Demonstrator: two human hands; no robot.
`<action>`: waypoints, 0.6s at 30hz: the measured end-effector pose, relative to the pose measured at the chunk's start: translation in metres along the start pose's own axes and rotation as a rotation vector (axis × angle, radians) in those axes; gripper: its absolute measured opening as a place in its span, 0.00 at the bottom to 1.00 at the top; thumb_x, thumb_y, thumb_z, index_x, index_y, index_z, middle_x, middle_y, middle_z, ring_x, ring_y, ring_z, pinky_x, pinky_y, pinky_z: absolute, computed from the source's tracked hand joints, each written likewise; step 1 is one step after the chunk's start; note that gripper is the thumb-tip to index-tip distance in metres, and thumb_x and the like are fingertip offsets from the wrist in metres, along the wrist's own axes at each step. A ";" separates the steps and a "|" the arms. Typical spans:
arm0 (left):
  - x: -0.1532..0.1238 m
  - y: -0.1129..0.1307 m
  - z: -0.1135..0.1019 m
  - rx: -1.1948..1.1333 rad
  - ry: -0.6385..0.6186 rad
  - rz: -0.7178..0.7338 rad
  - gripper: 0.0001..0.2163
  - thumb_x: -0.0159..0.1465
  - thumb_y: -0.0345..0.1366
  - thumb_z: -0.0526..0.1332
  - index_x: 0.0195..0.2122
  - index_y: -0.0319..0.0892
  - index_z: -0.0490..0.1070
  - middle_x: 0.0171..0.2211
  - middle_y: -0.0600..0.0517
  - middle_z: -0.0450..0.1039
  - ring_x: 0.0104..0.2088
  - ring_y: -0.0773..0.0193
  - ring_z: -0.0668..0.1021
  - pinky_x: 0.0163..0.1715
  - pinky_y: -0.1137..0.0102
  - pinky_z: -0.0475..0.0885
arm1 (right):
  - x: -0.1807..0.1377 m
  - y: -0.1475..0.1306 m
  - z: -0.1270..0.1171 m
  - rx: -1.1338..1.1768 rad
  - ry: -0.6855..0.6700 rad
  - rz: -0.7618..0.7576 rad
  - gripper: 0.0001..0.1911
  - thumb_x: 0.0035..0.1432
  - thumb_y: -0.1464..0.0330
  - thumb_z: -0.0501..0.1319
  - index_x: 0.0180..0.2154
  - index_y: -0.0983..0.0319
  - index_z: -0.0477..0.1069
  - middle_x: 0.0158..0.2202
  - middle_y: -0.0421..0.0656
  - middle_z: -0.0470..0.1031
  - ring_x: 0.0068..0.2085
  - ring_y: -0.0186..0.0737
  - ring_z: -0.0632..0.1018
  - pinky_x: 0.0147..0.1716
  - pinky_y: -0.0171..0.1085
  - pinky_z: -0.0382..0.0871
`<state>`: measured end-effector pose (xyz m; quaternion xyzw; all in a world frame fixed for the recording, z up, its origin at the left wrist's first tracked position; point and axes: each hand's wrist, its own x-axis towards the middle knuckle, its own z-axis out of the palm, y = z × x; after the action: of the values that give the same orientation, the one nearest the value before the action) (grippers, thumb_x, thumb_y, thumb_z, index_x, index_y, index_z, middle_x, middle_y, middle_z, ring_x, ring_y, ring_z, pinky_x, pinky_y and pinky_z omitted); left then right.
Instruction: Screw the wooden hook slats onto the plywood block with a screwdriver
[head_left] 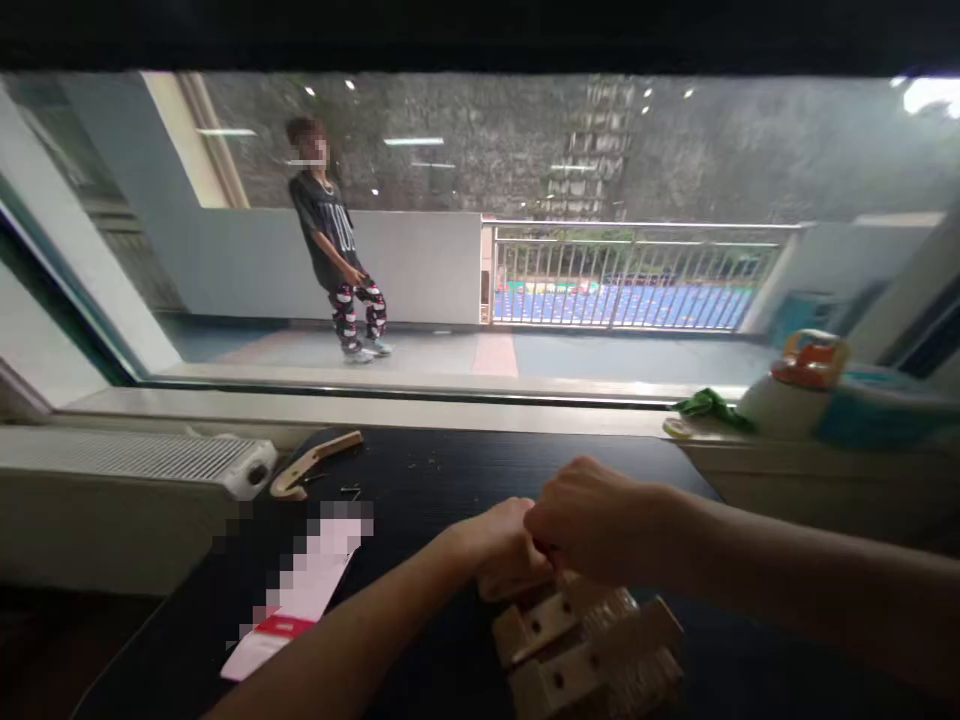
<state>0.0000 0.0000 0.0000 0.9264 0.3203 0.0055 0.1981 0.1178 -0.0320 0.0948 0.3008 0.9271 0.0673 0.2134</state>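
Observation:
My left hand (506, 535) is closed over the far end of a wooden assembly, holding a wooden piece (514, 582) there. Right against it, my right hand (589, 515) makes a fist around a red object (545, 547), of which only a sliver shows; its kind is hidden. Toward me lie several light wooden blocks (551, 620) with dark drilled holes, side by side on the black table (427, 470). Clear wrapping seems to cover some of the wood on the right. A curved wooden part (319, 463) rests at the table's far left, with small screws (350, 491) beside it.
A pink-and-white paper (319, 575) lies left of my forearm. Behind the table runs a window sill (487, 412) with a green cloth (712, 405) and a white bottle with an orange top (810, 360). A white radiator (150, 460) stands left. Beyond the glass is a person (330, 230).

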 end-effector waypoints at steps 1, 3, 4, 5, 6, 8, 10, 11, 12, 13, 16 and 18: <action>0.000 0.000 0.000 0.002 0.003 -0.002 0.09 0.54 0.36 0.58 0.28 0.38 0.76 0.23 0.53 0.71 0.25 0.65 0.68 0.24 0.73 0.62 | 0.002 -0.002 -0.001 0.004 -0.019 -0.015 0.03 0.44 0.73 0.61 0.24 0.61 0.73 0.21 0.42 0.75 0.21 0.41 0.74 0.16 0.34 0.52; 0.001 0.000 0.000 -0.003 0.012 -0.006 0.07 0.53 0.34 0.59 0.28 0.38 0.76 0.24 0.53 0.72 0.27 0.64 0.69 0.25 0.73 0.62 | 0.007 -0.005 -0.003 0.025 -0.044 -0.016 0.04 0.45 0.74 0.60 0.24 0.62 0.74 0.22 0.43 0.75 0.23 0.40 0.74 0.17 0.33 0.53; 0.001 -0.001 0.001 -0.010 0.018 -0.007 0.07 0.53 0.33 0.59 0.28 0.38 0.76 0.24 0.53 0.72 0.27 0.64 0.69 0.25 0.73 0.62 | 0.008 -0.006 -0.004 0.041 -0.049 -0.002 0.05 0.46 0.74 0.60 0.24 0.62 0.74 0.22 0.43 0.75 0.23 0.39 0.74 0.17 0.33 0.53; 0.000 -0.002 0.002 -0.020 0.025 -0.009 0.07 0.53 0.33 0.59 0.28 0.38 0.76 0.25 0.53 0.72 0.27 0.65 0.69 0.25 0.74 0.62 | 0.009 -0.005 -0.004 0.059 -0.052 0.026 0.05 0.47 0.73 0.59 0.25 0.63 0.75 0.23 0.44 0.75 0.24 0.39 0.74 0.18 0.33 0.53; -0.001 -0.003 0.003 -0.033 0.034 -0.009 0.07 0.53 0.33 0.59 0.28 0.38 0.76 0.25 0.53 0.72 0.27 0.65 0.69 0.25 0.74 0.62 | 0.009 -0.004 -0.004 0.083 -0.047 0.064 0.06 0.47 0.72 0.59 0.26 0.63 0.75 0.23 0.45 0.76 0.24 0.39 0.74 0.18 0.33 0.53; -0.003 -0.006 0.006 -0.067 0.049 -0.005 0.07 0.53 0.33 0.58 0.28 0.37 0.75 0.24 0.54 0.72 0.26 0.67 0.69 0.23 0.76 0.61 | 0.009 0.000 -0.003 0.148 -0.021 0.146 0.09 0.48 0.69 0.58 0.27 0.64 0.76 0.25 0.46 0.76 0.25 0.39 0.74 0.18 0.33 0.53; -0.005 -0.008 0.009 -0.101 0.055 -0.007 0.07 0.53 0.32 0.57 0.26 0.37 0.75 0.20 0.56 0.69 0.23 0.70 0.67 0.20 0.78 0.60 | 0.007 0.003 -0.001 0.213 0.001 0.196 0.11 0.49 0.66 0.56 0.28 0.64 0.76 0.26 0.47 0.77 0.26 0.40 0.75 0.19 0.33 0.53; -0.006 -0.009 0.009 -0.114 0.057 -0.012 0.07 0.53 0.32 0.57 0.25 0.37 0.75 0.19 0.57 0.68 0.22 0.71 0.66 0.19 0.78 0.58 | 0.007 0.005 0.000 0.232 0.004 0.210 0.12 0.49 0.66 0.56 0.28 0.64 0.76 0.26 0.47 0.77 0.27 0.40 0.75 0.19 0.33 0.53; -0.006 -0.009 0.009 -0.121 0.062 -0.018 0.07 0.53 0.32 0.57 0.25 0.37 0.74 0.18 0.57 0.67 0.21 0.71 0.66 0.18 0.78 0.57 | 0.006 0.006 0.001 0.239 0.002 0.215 0.12 0.49 0.66 0.56 0.28 0.64 0.76 0.26 0.48 0.77 0.27 0.40 0.76 0.19 0.33 0.54; -0.007 -0.008 0.009 -0.123 0.069 -0.025 0.07 0.53 0.32 0.57 0.25 0.37 0.74 0.18 0.57 0.66 0.20 0.71 0.65 0.18 0.78 0.57 | 0.006 0.006 0.001 0.236 -0.001 0.213 0.12 0.49 0.66 0.56 0.28 0.64 0.76 0.26 0.48 0.77 0.28 0.40 0.76 0.20 0.33 0.54; -0.007 -0.004 0.006 -0.112 0.092 -0.031 0.07 0.53 0.33 0.58 0.26 0.36 0.74 0.21 0.55 0.69 0.22 0.70 0.66 0.19 0.77 0.58 | 0.007 0.002 -0.003 0.177 -0.016 0.179 0.10 0.47 0.67 0.57 0.28 0.64 0.76 0.26 0.48 0.77 0.28 0.41 0.76 0.20 0.33 0.55; -0.007 -0.002 0.003 -0.105 0.088 -0.024 0.07 0.53 0.33 0.58 0.27 0.37 0.74 0.23 0.54 0.71 0.23 0.69 0.67 0.20 0.76 0.59 | 0.008 -0.002 -0.008 0.127 -0.040 0.135 0.09 0.47 0.68 0.58 0.28 0.63 0.76 0.26 0.47 0.77 0.28 0.42 0.76 0.20 0.34 0.56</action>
<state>-0.0063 -0.0039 -0.0022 0.9097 0.3389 0.0607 0.2321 0.1073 -0.0290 0.0985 0.3767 0.9027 0.0164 0.2075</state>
